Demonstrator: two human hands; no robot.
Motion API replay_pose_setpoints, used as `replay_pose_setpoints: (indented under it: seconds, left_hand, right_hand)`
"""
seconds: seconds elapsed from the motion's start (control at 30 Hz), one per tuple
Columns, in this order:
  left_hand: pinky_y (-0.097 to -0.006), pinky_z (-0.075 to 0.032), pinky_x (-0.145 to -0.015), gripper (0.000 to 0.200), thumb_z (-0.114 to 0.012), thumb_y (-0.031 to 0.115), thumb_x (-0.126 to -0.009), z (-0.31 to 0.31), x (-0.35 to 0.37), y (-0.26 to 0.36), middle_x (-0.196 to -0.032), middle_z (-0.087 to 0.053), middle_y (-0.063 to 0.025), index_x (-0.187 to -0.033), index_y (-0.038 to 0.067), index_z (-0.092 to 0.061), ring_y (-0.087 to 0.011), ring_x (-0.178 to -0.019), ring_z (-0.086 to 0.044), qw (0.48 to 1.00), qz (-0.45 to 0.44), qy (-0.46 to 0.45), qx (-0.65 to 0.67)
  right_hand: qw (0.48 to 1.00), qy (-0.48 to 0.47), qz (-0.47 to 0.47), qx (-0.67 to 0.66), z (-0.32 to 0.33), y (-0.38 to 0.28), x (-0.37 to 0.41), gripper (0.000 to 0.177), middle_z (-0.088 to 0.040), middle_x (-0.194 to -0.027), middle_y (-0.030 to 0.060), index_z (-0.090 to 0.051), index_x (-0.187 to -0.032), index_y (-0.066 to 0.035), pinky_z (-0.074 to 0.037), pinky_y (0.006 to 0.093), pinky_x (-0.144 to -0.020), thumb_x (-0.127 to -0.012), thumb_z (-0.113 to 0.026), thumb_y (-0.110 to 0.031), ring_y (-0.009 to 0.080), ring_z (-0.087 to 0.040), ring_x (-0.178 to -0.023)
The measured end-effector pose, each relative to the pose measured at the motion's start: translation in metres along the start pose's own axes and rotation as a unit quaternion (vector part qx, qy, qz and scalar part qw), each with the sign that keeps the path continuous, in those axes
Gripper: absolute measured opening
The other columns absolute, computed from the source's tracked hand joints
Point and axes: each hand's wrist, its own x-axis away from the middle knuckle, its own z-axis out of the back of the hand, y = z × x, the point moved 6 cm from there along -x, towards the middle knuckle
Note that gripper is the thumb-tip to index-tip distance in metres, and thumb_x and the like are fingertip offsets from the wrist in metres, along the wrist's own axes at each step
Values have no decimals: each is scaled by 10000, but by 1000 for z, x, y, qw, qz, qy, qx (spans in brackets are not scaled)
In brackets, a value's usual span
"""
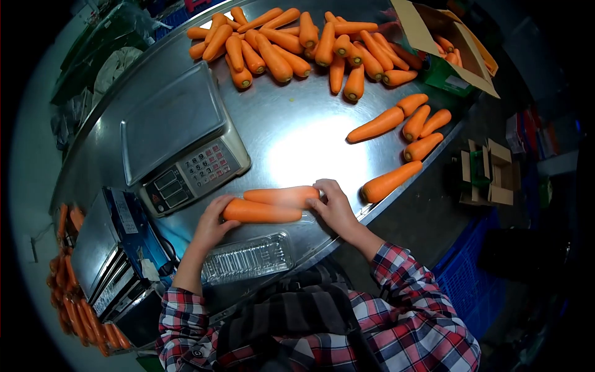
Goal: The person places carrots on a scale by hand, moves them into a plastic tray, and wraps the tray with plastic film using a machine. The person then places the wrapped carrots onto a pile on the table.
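Observation:
Two large carrots lie side by side in front of me, close over the metal table. My left hand is closed round the thick left end of the nearer carrot. At the right end of the farther carrot, my right hand grips with thumb and fingers. A clear plastic edge shows at the right under the pair. Closer to my body is a ribbed clear plastic tray, with my left forearm beside it.
A digital scale stands at the left, near a wrapping machine. Many carrots are heaped at the far side. Several loose carrots lie along the right edge, below a cardboard box. Bagged carrots are at far left.

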Motion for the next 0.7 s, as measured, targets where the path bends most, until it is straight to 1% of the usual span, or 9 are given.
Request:
replay_pose_setpoints:
  seconds: [0.17,0.2,0.27,0.37,0.47,0.5,0.53,0.63,0.7]
  left_hand:
    - [-335,-374,-1030,617,-731,62,-707,1,4,-12,-1291,-481,-121,-1276,81,-493,-275,-1230,-443,999,17,-13,43]
    - [-336,-375,-1030,611,-728,66,-711,2,4,-14,-1294,-478,-121,-1276,84,-495,-275,-1231,-441,999,16,-13,51]
    - [-337,-376,-1028,601,-722,73,-719,3,10,-14,-1300,-473,-120,-1276,91,-499,-276,-1232,-439,997,19,-16,67]
    - [-323,-402,-996,612,-707,107,-759,5,12,-25,-1322,-457,-122,-1314,66,-451,-249,-1187,-485,997,26,-22,76]
    - [-297,-427,-946,666,-696,154,-795,4,20,-55,-1332,-448,-136,-1360,22,-368,-209,-1116,-533,928,223,-11,299]
    - [-273,-441,-901,722,-693,187,-812,0,20,-55,-1332,-444,-142,-1383,-15,-300,-172,-1044,-561,924,216,-43,312]
    - [-272,-441,-901,721,-694,183,-811,0,20,-54,-1333,-443,-143,-1384,-14,-302,-173,-1038,-561,923,224,-34,311]
    - [-268,-443,-890,721,-699,155,-801,-7,16,-46,-1283,-473,-124,-1389,2,-310,-158,-1006,-563,908,242,-5,342]
    - [-269,-448,-880,729,-701,138,-792,-7,14,-45,-1216,-496,-104,-1398,30,-310,-143,-983,-564,908,203,30,365]
  right_hand:
    - [999,-33,3,-34,-7,2,0,197,-555,-966,125,-597,-984,2,-479,300,-714,-832,-635,-118,205,-581,-801]
    - [999,-17,50,7,-8,-4,4,176,-570,-927,123,-609,-948,-4,-478,306,-713,-839,-630,-141,212,-586,-797]
    - [998,6,60,21,-8,-5,6,233,-569,-878,131,-584,-974,11,-474,317,-727,-854,-620,-185,220,-586,-813]
    - [993,50,42,97,-5,14,3,270,-575,-801,118,-552,-1011,29,-491,304,-637,-908,-545,-220,205,-601,-714]
    - [965,-129,-197,-115,-19,45,14,294,-585,-766,99,-522,-1033,42,-489,273,-520,-946,-464,-232,173,-596,-591]
    - [952,-133,-222,-165,-27,49,18,274,-594,-735,79,-510,-1035,34,-469,250,-435,-956,-396,-202,146,-578,-509]
    - [920,-155,-264,-244,-33,47,21,213,-591,-730,90,-468,-1079,24,-479,262,-445,-929,-414,-119,149,-593,-541]
    - [935,-154,-236,-213,-46,52,20,189,-583,-701,89,-426,-1069,2,-464,254,-444,-883,-442,-26,138,-574,-527]
    - [941,-132,-242,-198,-44,50,22,188,-576,-688,79,-417,-1044,-14,-446,239,-441,-863,-461,1,122,-554,-515]
